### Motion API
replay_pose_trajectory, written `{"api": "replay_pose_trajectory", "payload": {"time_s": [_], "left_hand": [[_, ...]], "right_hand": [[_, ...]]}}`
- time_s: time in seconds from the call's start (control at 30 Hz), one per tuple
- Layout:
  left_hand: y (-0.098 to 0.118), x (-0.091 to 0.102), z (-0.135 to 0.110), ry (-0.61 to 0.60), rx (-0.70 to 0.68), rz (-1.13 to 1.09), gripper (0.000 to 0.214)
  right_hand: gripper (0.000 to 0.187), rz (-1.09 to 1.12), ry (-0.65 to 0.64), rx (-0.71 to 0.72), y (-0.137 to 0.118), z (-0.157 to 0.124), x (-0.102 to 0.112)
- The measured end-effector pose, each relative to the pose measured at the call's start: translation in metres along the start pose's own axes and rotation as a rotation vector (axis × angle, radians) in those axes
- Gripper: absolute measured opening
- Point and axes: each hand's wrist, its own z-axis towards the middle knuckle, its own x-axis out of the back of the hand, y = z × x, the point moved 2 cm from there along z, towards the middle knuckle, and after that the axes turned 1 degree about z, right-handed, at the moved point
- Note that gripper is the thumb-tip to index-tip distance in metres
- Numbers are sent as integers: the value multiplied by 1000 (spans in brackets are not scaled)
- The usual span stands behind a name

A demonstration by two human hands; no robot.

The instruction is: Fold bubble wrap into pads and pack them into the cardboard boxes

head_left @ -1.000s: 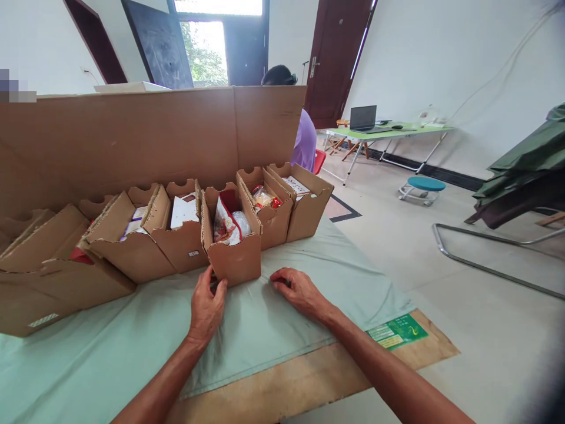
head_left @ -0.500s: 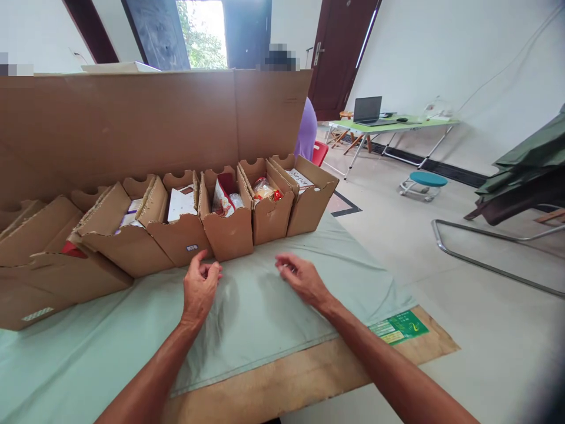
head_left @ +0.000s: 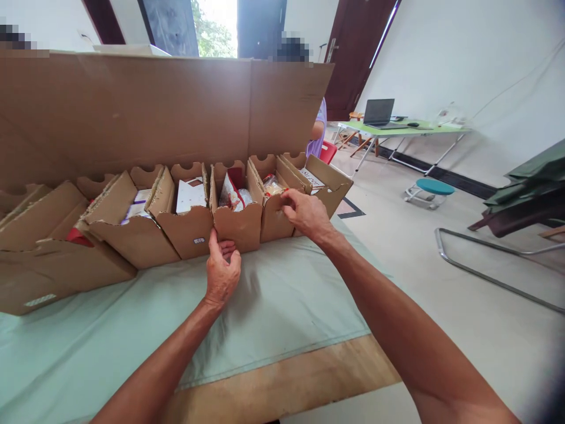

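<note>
Boxes (head_left: 242, 225), at least six; left hand (head_left: 223, 274) parted, at one; right hand (head_left: 310, 215) at another, grip unclear.

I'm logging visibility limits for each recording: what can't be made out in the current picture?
All in the head view:
Rightmost box: front partly hidden by the right hand.
Small white label: too small to read.
Leftmost box: cut off by the left edge.
Person in purple: mostly hidden behind the cardboard panel.

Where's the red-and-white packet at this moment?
In the head view, left of centre, the red-and-white packet is inside the open cardboard box just beyond the left hand, beside the bin nearest the right hand.
</note>
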Motion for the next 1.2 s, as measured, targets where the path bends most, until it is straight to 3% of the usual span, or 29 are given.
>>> {"api": "replay_pose_trajectory", "payload": {"time_s": [0.13, 0.27, 0.37, 0.47, 0.6, 0.73, 0.8, 0.9, 0.97, 1.03, 1.2], "left_hand": [[-5, -6, 6, -12, -8, 4, 85], [-8, -8, 13, -52, -21, 16, 87], [-9, 7, 12, -108, -31, 56, 88], [-12, 41, -5, -276, -125, 200, 78], [-29, 109, -59, -399, -258, 411, 50], [-48, 172, -114, -331, -342, 601, 43], [-52, 192, -131, -281, -351, 612, 40], [-52, 204, -140, -189, -376, 541, 37], [-49, 205, -138, -126, -378, 479, 31], [-44, 205, -134, -82, -353, 437, 25], [-27, 214, -133, -53, -196, 355, 25]], "right_hand": [[27, -70, -48, -5, -3, 0, 1], [31, -85, -29, -4, -1, -6, 2], [41, 13, 65, 39, -4, -21, 7], [41, 194, 117, 156, -27, -41, 7], [49, 369, -85, 354, -96, -53, -8], [65, 285, -207, 372, -163, -28, -29], [50, 222, -218, 322, -182, -10, -38], [23, 185, -224, 278, -194, -2, -42], [19, 201, -215, 269, -195, -16, -34], [15, 286, -181, 275, -188, -47, -18], [16, 459, -77, 377, -133, -163, 37]]}}
